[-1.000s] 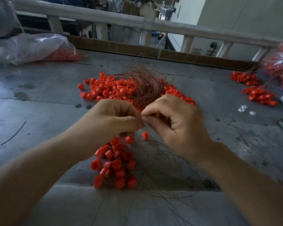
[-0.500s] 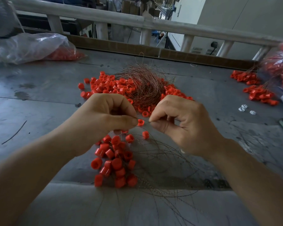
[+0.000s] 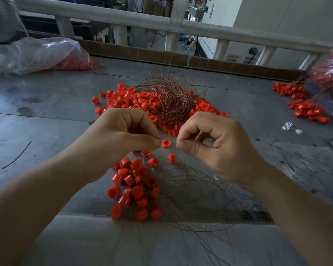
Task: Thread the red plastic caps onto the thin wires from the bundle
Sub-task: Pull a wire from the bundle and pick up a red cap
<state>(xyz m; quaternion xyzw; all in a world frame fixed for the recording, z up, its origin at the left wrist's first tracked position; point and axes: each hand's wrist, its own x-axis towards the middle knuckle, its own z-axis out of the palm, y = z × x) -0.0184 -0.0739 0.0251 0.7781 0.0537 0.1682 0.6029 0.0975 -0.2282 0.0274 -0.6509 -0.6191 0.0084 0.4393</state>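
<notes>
One small red plastic cap (image 3: 165,143) hangs between the two thumb tips, apart from the heaps on the table. We record it as lying on the line of a thin wire (image 3: 158,138) of dark metal, but the strand is too fine to confirm that it passes through the cap.

The left hand (image 3: 123,135) pinches the thin wire between thumb and forefinger, with the other fingers curled in. The right hand (image 3: 210,143) has thumb and forefinger closed together in a like pinch just beside the cap. We take it to hold the same strand, though it barely shows there.

Below the hands lies a cluster of red caps already on wires (image 3: 135,187), with long loops of wire fanning toward the near edge. Beyond the hands sits a tangled bundle of coppery wires (image 3: 171,100), resting on and among a spread of loose red caps (image 3: 131,98).

All of this lies on a grey, scuffed metal table (image 3: 46,121). At far left is a clear plastic bag (image 3: 40,54) with red caps inside. At far right are two smaller heaps of red caps (image 3: 306,110), a few small white pieces (image 3: 288,127) and a second bag of red parts (image 3: 331,77). A pale railing (image 3: 123,18) runs behind the table.
</notes>
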